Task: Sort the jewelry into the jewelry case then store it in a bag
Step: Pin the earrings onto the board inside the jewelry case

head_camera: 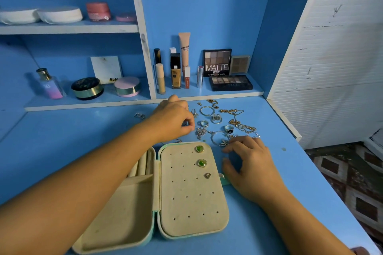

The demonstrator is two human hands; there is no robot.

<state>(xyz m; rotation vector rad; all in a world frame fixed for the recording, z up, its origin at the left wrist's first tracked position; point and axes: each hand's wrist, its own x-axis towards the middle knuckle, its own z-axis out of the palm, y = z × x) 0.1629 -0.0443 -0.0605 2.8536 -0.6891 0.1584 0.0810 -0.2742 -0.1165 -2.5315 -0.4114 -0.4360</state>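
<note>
An open cream-lined jewelry case lies on the blue desk. Its right panel carries two green stud earrings and a small silver earring. Behind it lies a scatter of jewelry: silver rings, bangles, gold chains. My left hand reaches over the case and pinches a small silver piece at the edge of the pile; the piece is mostly hidden. My right hand hovers beside the case's right edge, fingers loosely curved, holding nothing.
Cosmetics stand on the low shelf behind the pile: tubes and bottles, eyeshadow palettes, powder jars, a perfume bottle. A small silver piece lies apart to the left. The desk's right edge drops off to the floor.
</note>
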